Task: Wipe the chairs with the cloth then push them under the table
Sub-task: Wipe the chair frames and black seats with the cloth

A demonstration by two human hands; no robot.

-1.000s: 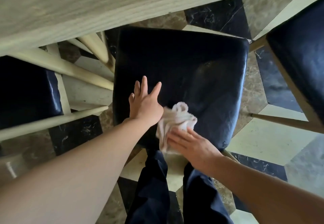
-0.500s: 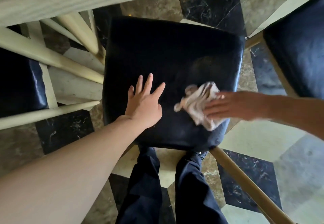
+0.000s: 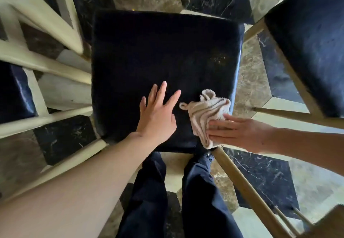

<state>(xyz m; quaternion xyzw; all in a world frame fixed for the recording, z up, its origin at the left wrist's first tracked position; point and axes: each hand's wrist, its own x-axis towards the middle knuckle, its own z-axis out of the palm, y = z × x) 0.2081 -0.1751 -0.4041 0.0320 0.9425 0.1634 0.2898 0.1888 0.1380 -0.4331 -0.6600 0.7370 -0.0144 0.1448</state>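
**Cloth at the seat's edge**

Your left hand [image 3: 158, 114] lies flat, fingers spread, on the black chair seat [image 3: 163, 51]. Your right hand [image 3: 240, 132] presses the striped cloth [image 3: 206, 114] with straight fingers at the near right corner. Part overhangs the rim, so an outward stroke could drag it onto the marble floor [image 3: 251, 81].

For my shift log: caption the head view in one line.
Left hand flat on the dark chair seat; right hand presses a beige cloth near its right edge.
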